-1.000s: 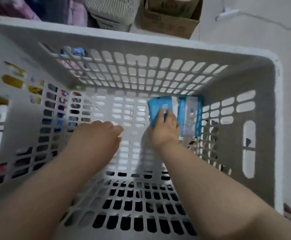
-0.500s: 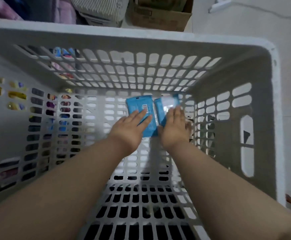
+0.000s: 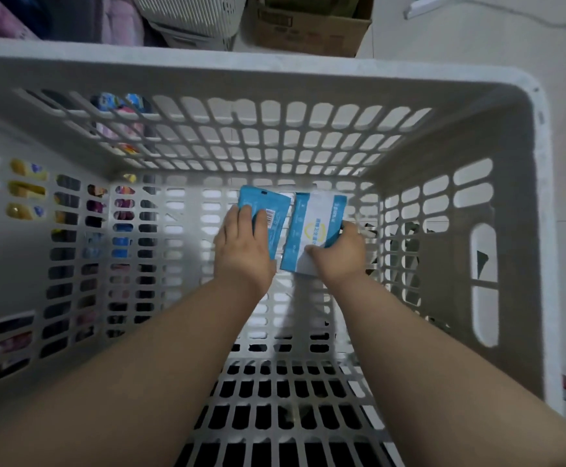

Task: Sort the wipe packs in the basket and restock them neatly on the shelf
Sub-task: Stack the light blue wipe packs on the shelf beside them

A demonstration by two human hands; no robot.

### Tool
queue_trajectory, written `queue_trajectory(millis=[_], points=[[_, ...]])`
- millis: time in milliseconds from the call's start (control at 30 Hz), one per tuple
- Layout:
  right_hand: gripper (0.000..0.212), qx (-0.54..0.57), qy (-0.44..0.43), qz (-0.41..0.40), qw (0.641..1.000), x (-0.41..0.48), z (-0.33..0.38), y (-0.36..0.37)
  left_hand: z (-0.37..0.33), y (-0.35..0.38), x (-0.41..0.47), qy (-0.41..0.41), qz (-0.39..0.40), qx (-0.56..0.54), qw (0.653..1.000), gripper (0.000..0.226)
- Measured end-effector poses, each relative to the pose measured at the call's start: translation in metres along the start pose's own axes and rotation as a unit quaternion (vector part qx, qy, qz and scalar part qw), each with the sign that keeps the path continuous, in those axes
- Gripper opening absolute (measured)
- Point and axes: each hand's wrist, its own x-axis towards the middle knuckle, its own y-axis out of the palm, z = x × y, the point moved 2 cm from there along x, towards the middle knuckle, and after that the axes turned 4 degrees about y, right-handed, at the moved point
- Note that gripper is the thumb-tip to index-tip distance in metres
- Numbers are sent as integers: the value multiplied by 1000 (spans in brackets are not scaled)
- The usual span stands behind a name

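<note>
right hand [image 3: 339, 254] first: thumb on top, fingers curled round the right edge of the right pack [image 3: 312, 230], a firm clasp, and the pack sits tilted with its printed white face up. that looks like a lift grip, tipped so the label can be read. left hand [image 3: 244, 244] beside it, fingers laid fairly flat over the left pack [image 3: 268, 214], pressing on it rather than clasping it; the thumb is hidden. that pack shows its barcode side, so my guess is it is pinned down for a turn or a scoop. the two blue packs lie just beside each other, edges nearly touching, at the far edge of the basket [image 3: 275, 67] floor, toward its far right corner. no shelf in view, so restocking is not yet begun. beyond the far rim, a cardboard box [image 3: 308, 32] on the floor.
</note>
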Motion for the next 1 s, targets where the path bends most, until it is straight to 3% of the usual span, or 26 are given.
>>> queue_trajectory(millis=[133,233,300,433,500,567,633,700,767,833,900,933,1000], points=[[33,46,-27,39,998,-1,2,-21,14,-9,-3,18,-20,-85,996,82],[28,66,-33,53,996,-2,4,-30,38,-25,-2,21,-81,-228,970,71],[27,76,-25,61,995,-2,4,-29,54,-26,1,32,-80,-252,964,68],[28,77,-4,72,994,-8,-3,-17,59,-1,0,30,30,-65,997,94],[29,68,0,84,994,-12,-7,-10,49,8,-2,15,25,9,1000,100],[29,57,-2,95,994,-16,-10,-5,45,10,0,4,8,16,1000,98],[29,56,-4,96,994,-19,-12,-4,50,10,2,25,-31,-20,999,87],[30,59,-3,95,994,-21,-12,-3,55,1,-3,64,-79,-78,992,62],[29,77,0,93,993,-21,-10,-4,59,-18,-11,55,-107,-214,969,40],[25,109,7,91,990,-21,-8,-7,66,-31,-12,-18,-70,-355,932,32],[21,139,14,89,986,-22,-7,-7,80,-34,-9,-107,-25,-481,870,23],[20,143,16,88,986,-22,-8,-8,86,-33,-10,-135,17,-492,860,16],[21,134,14,87,987,-22,-9,-7,96,-30,-15,-148,126,-439,877,13]])
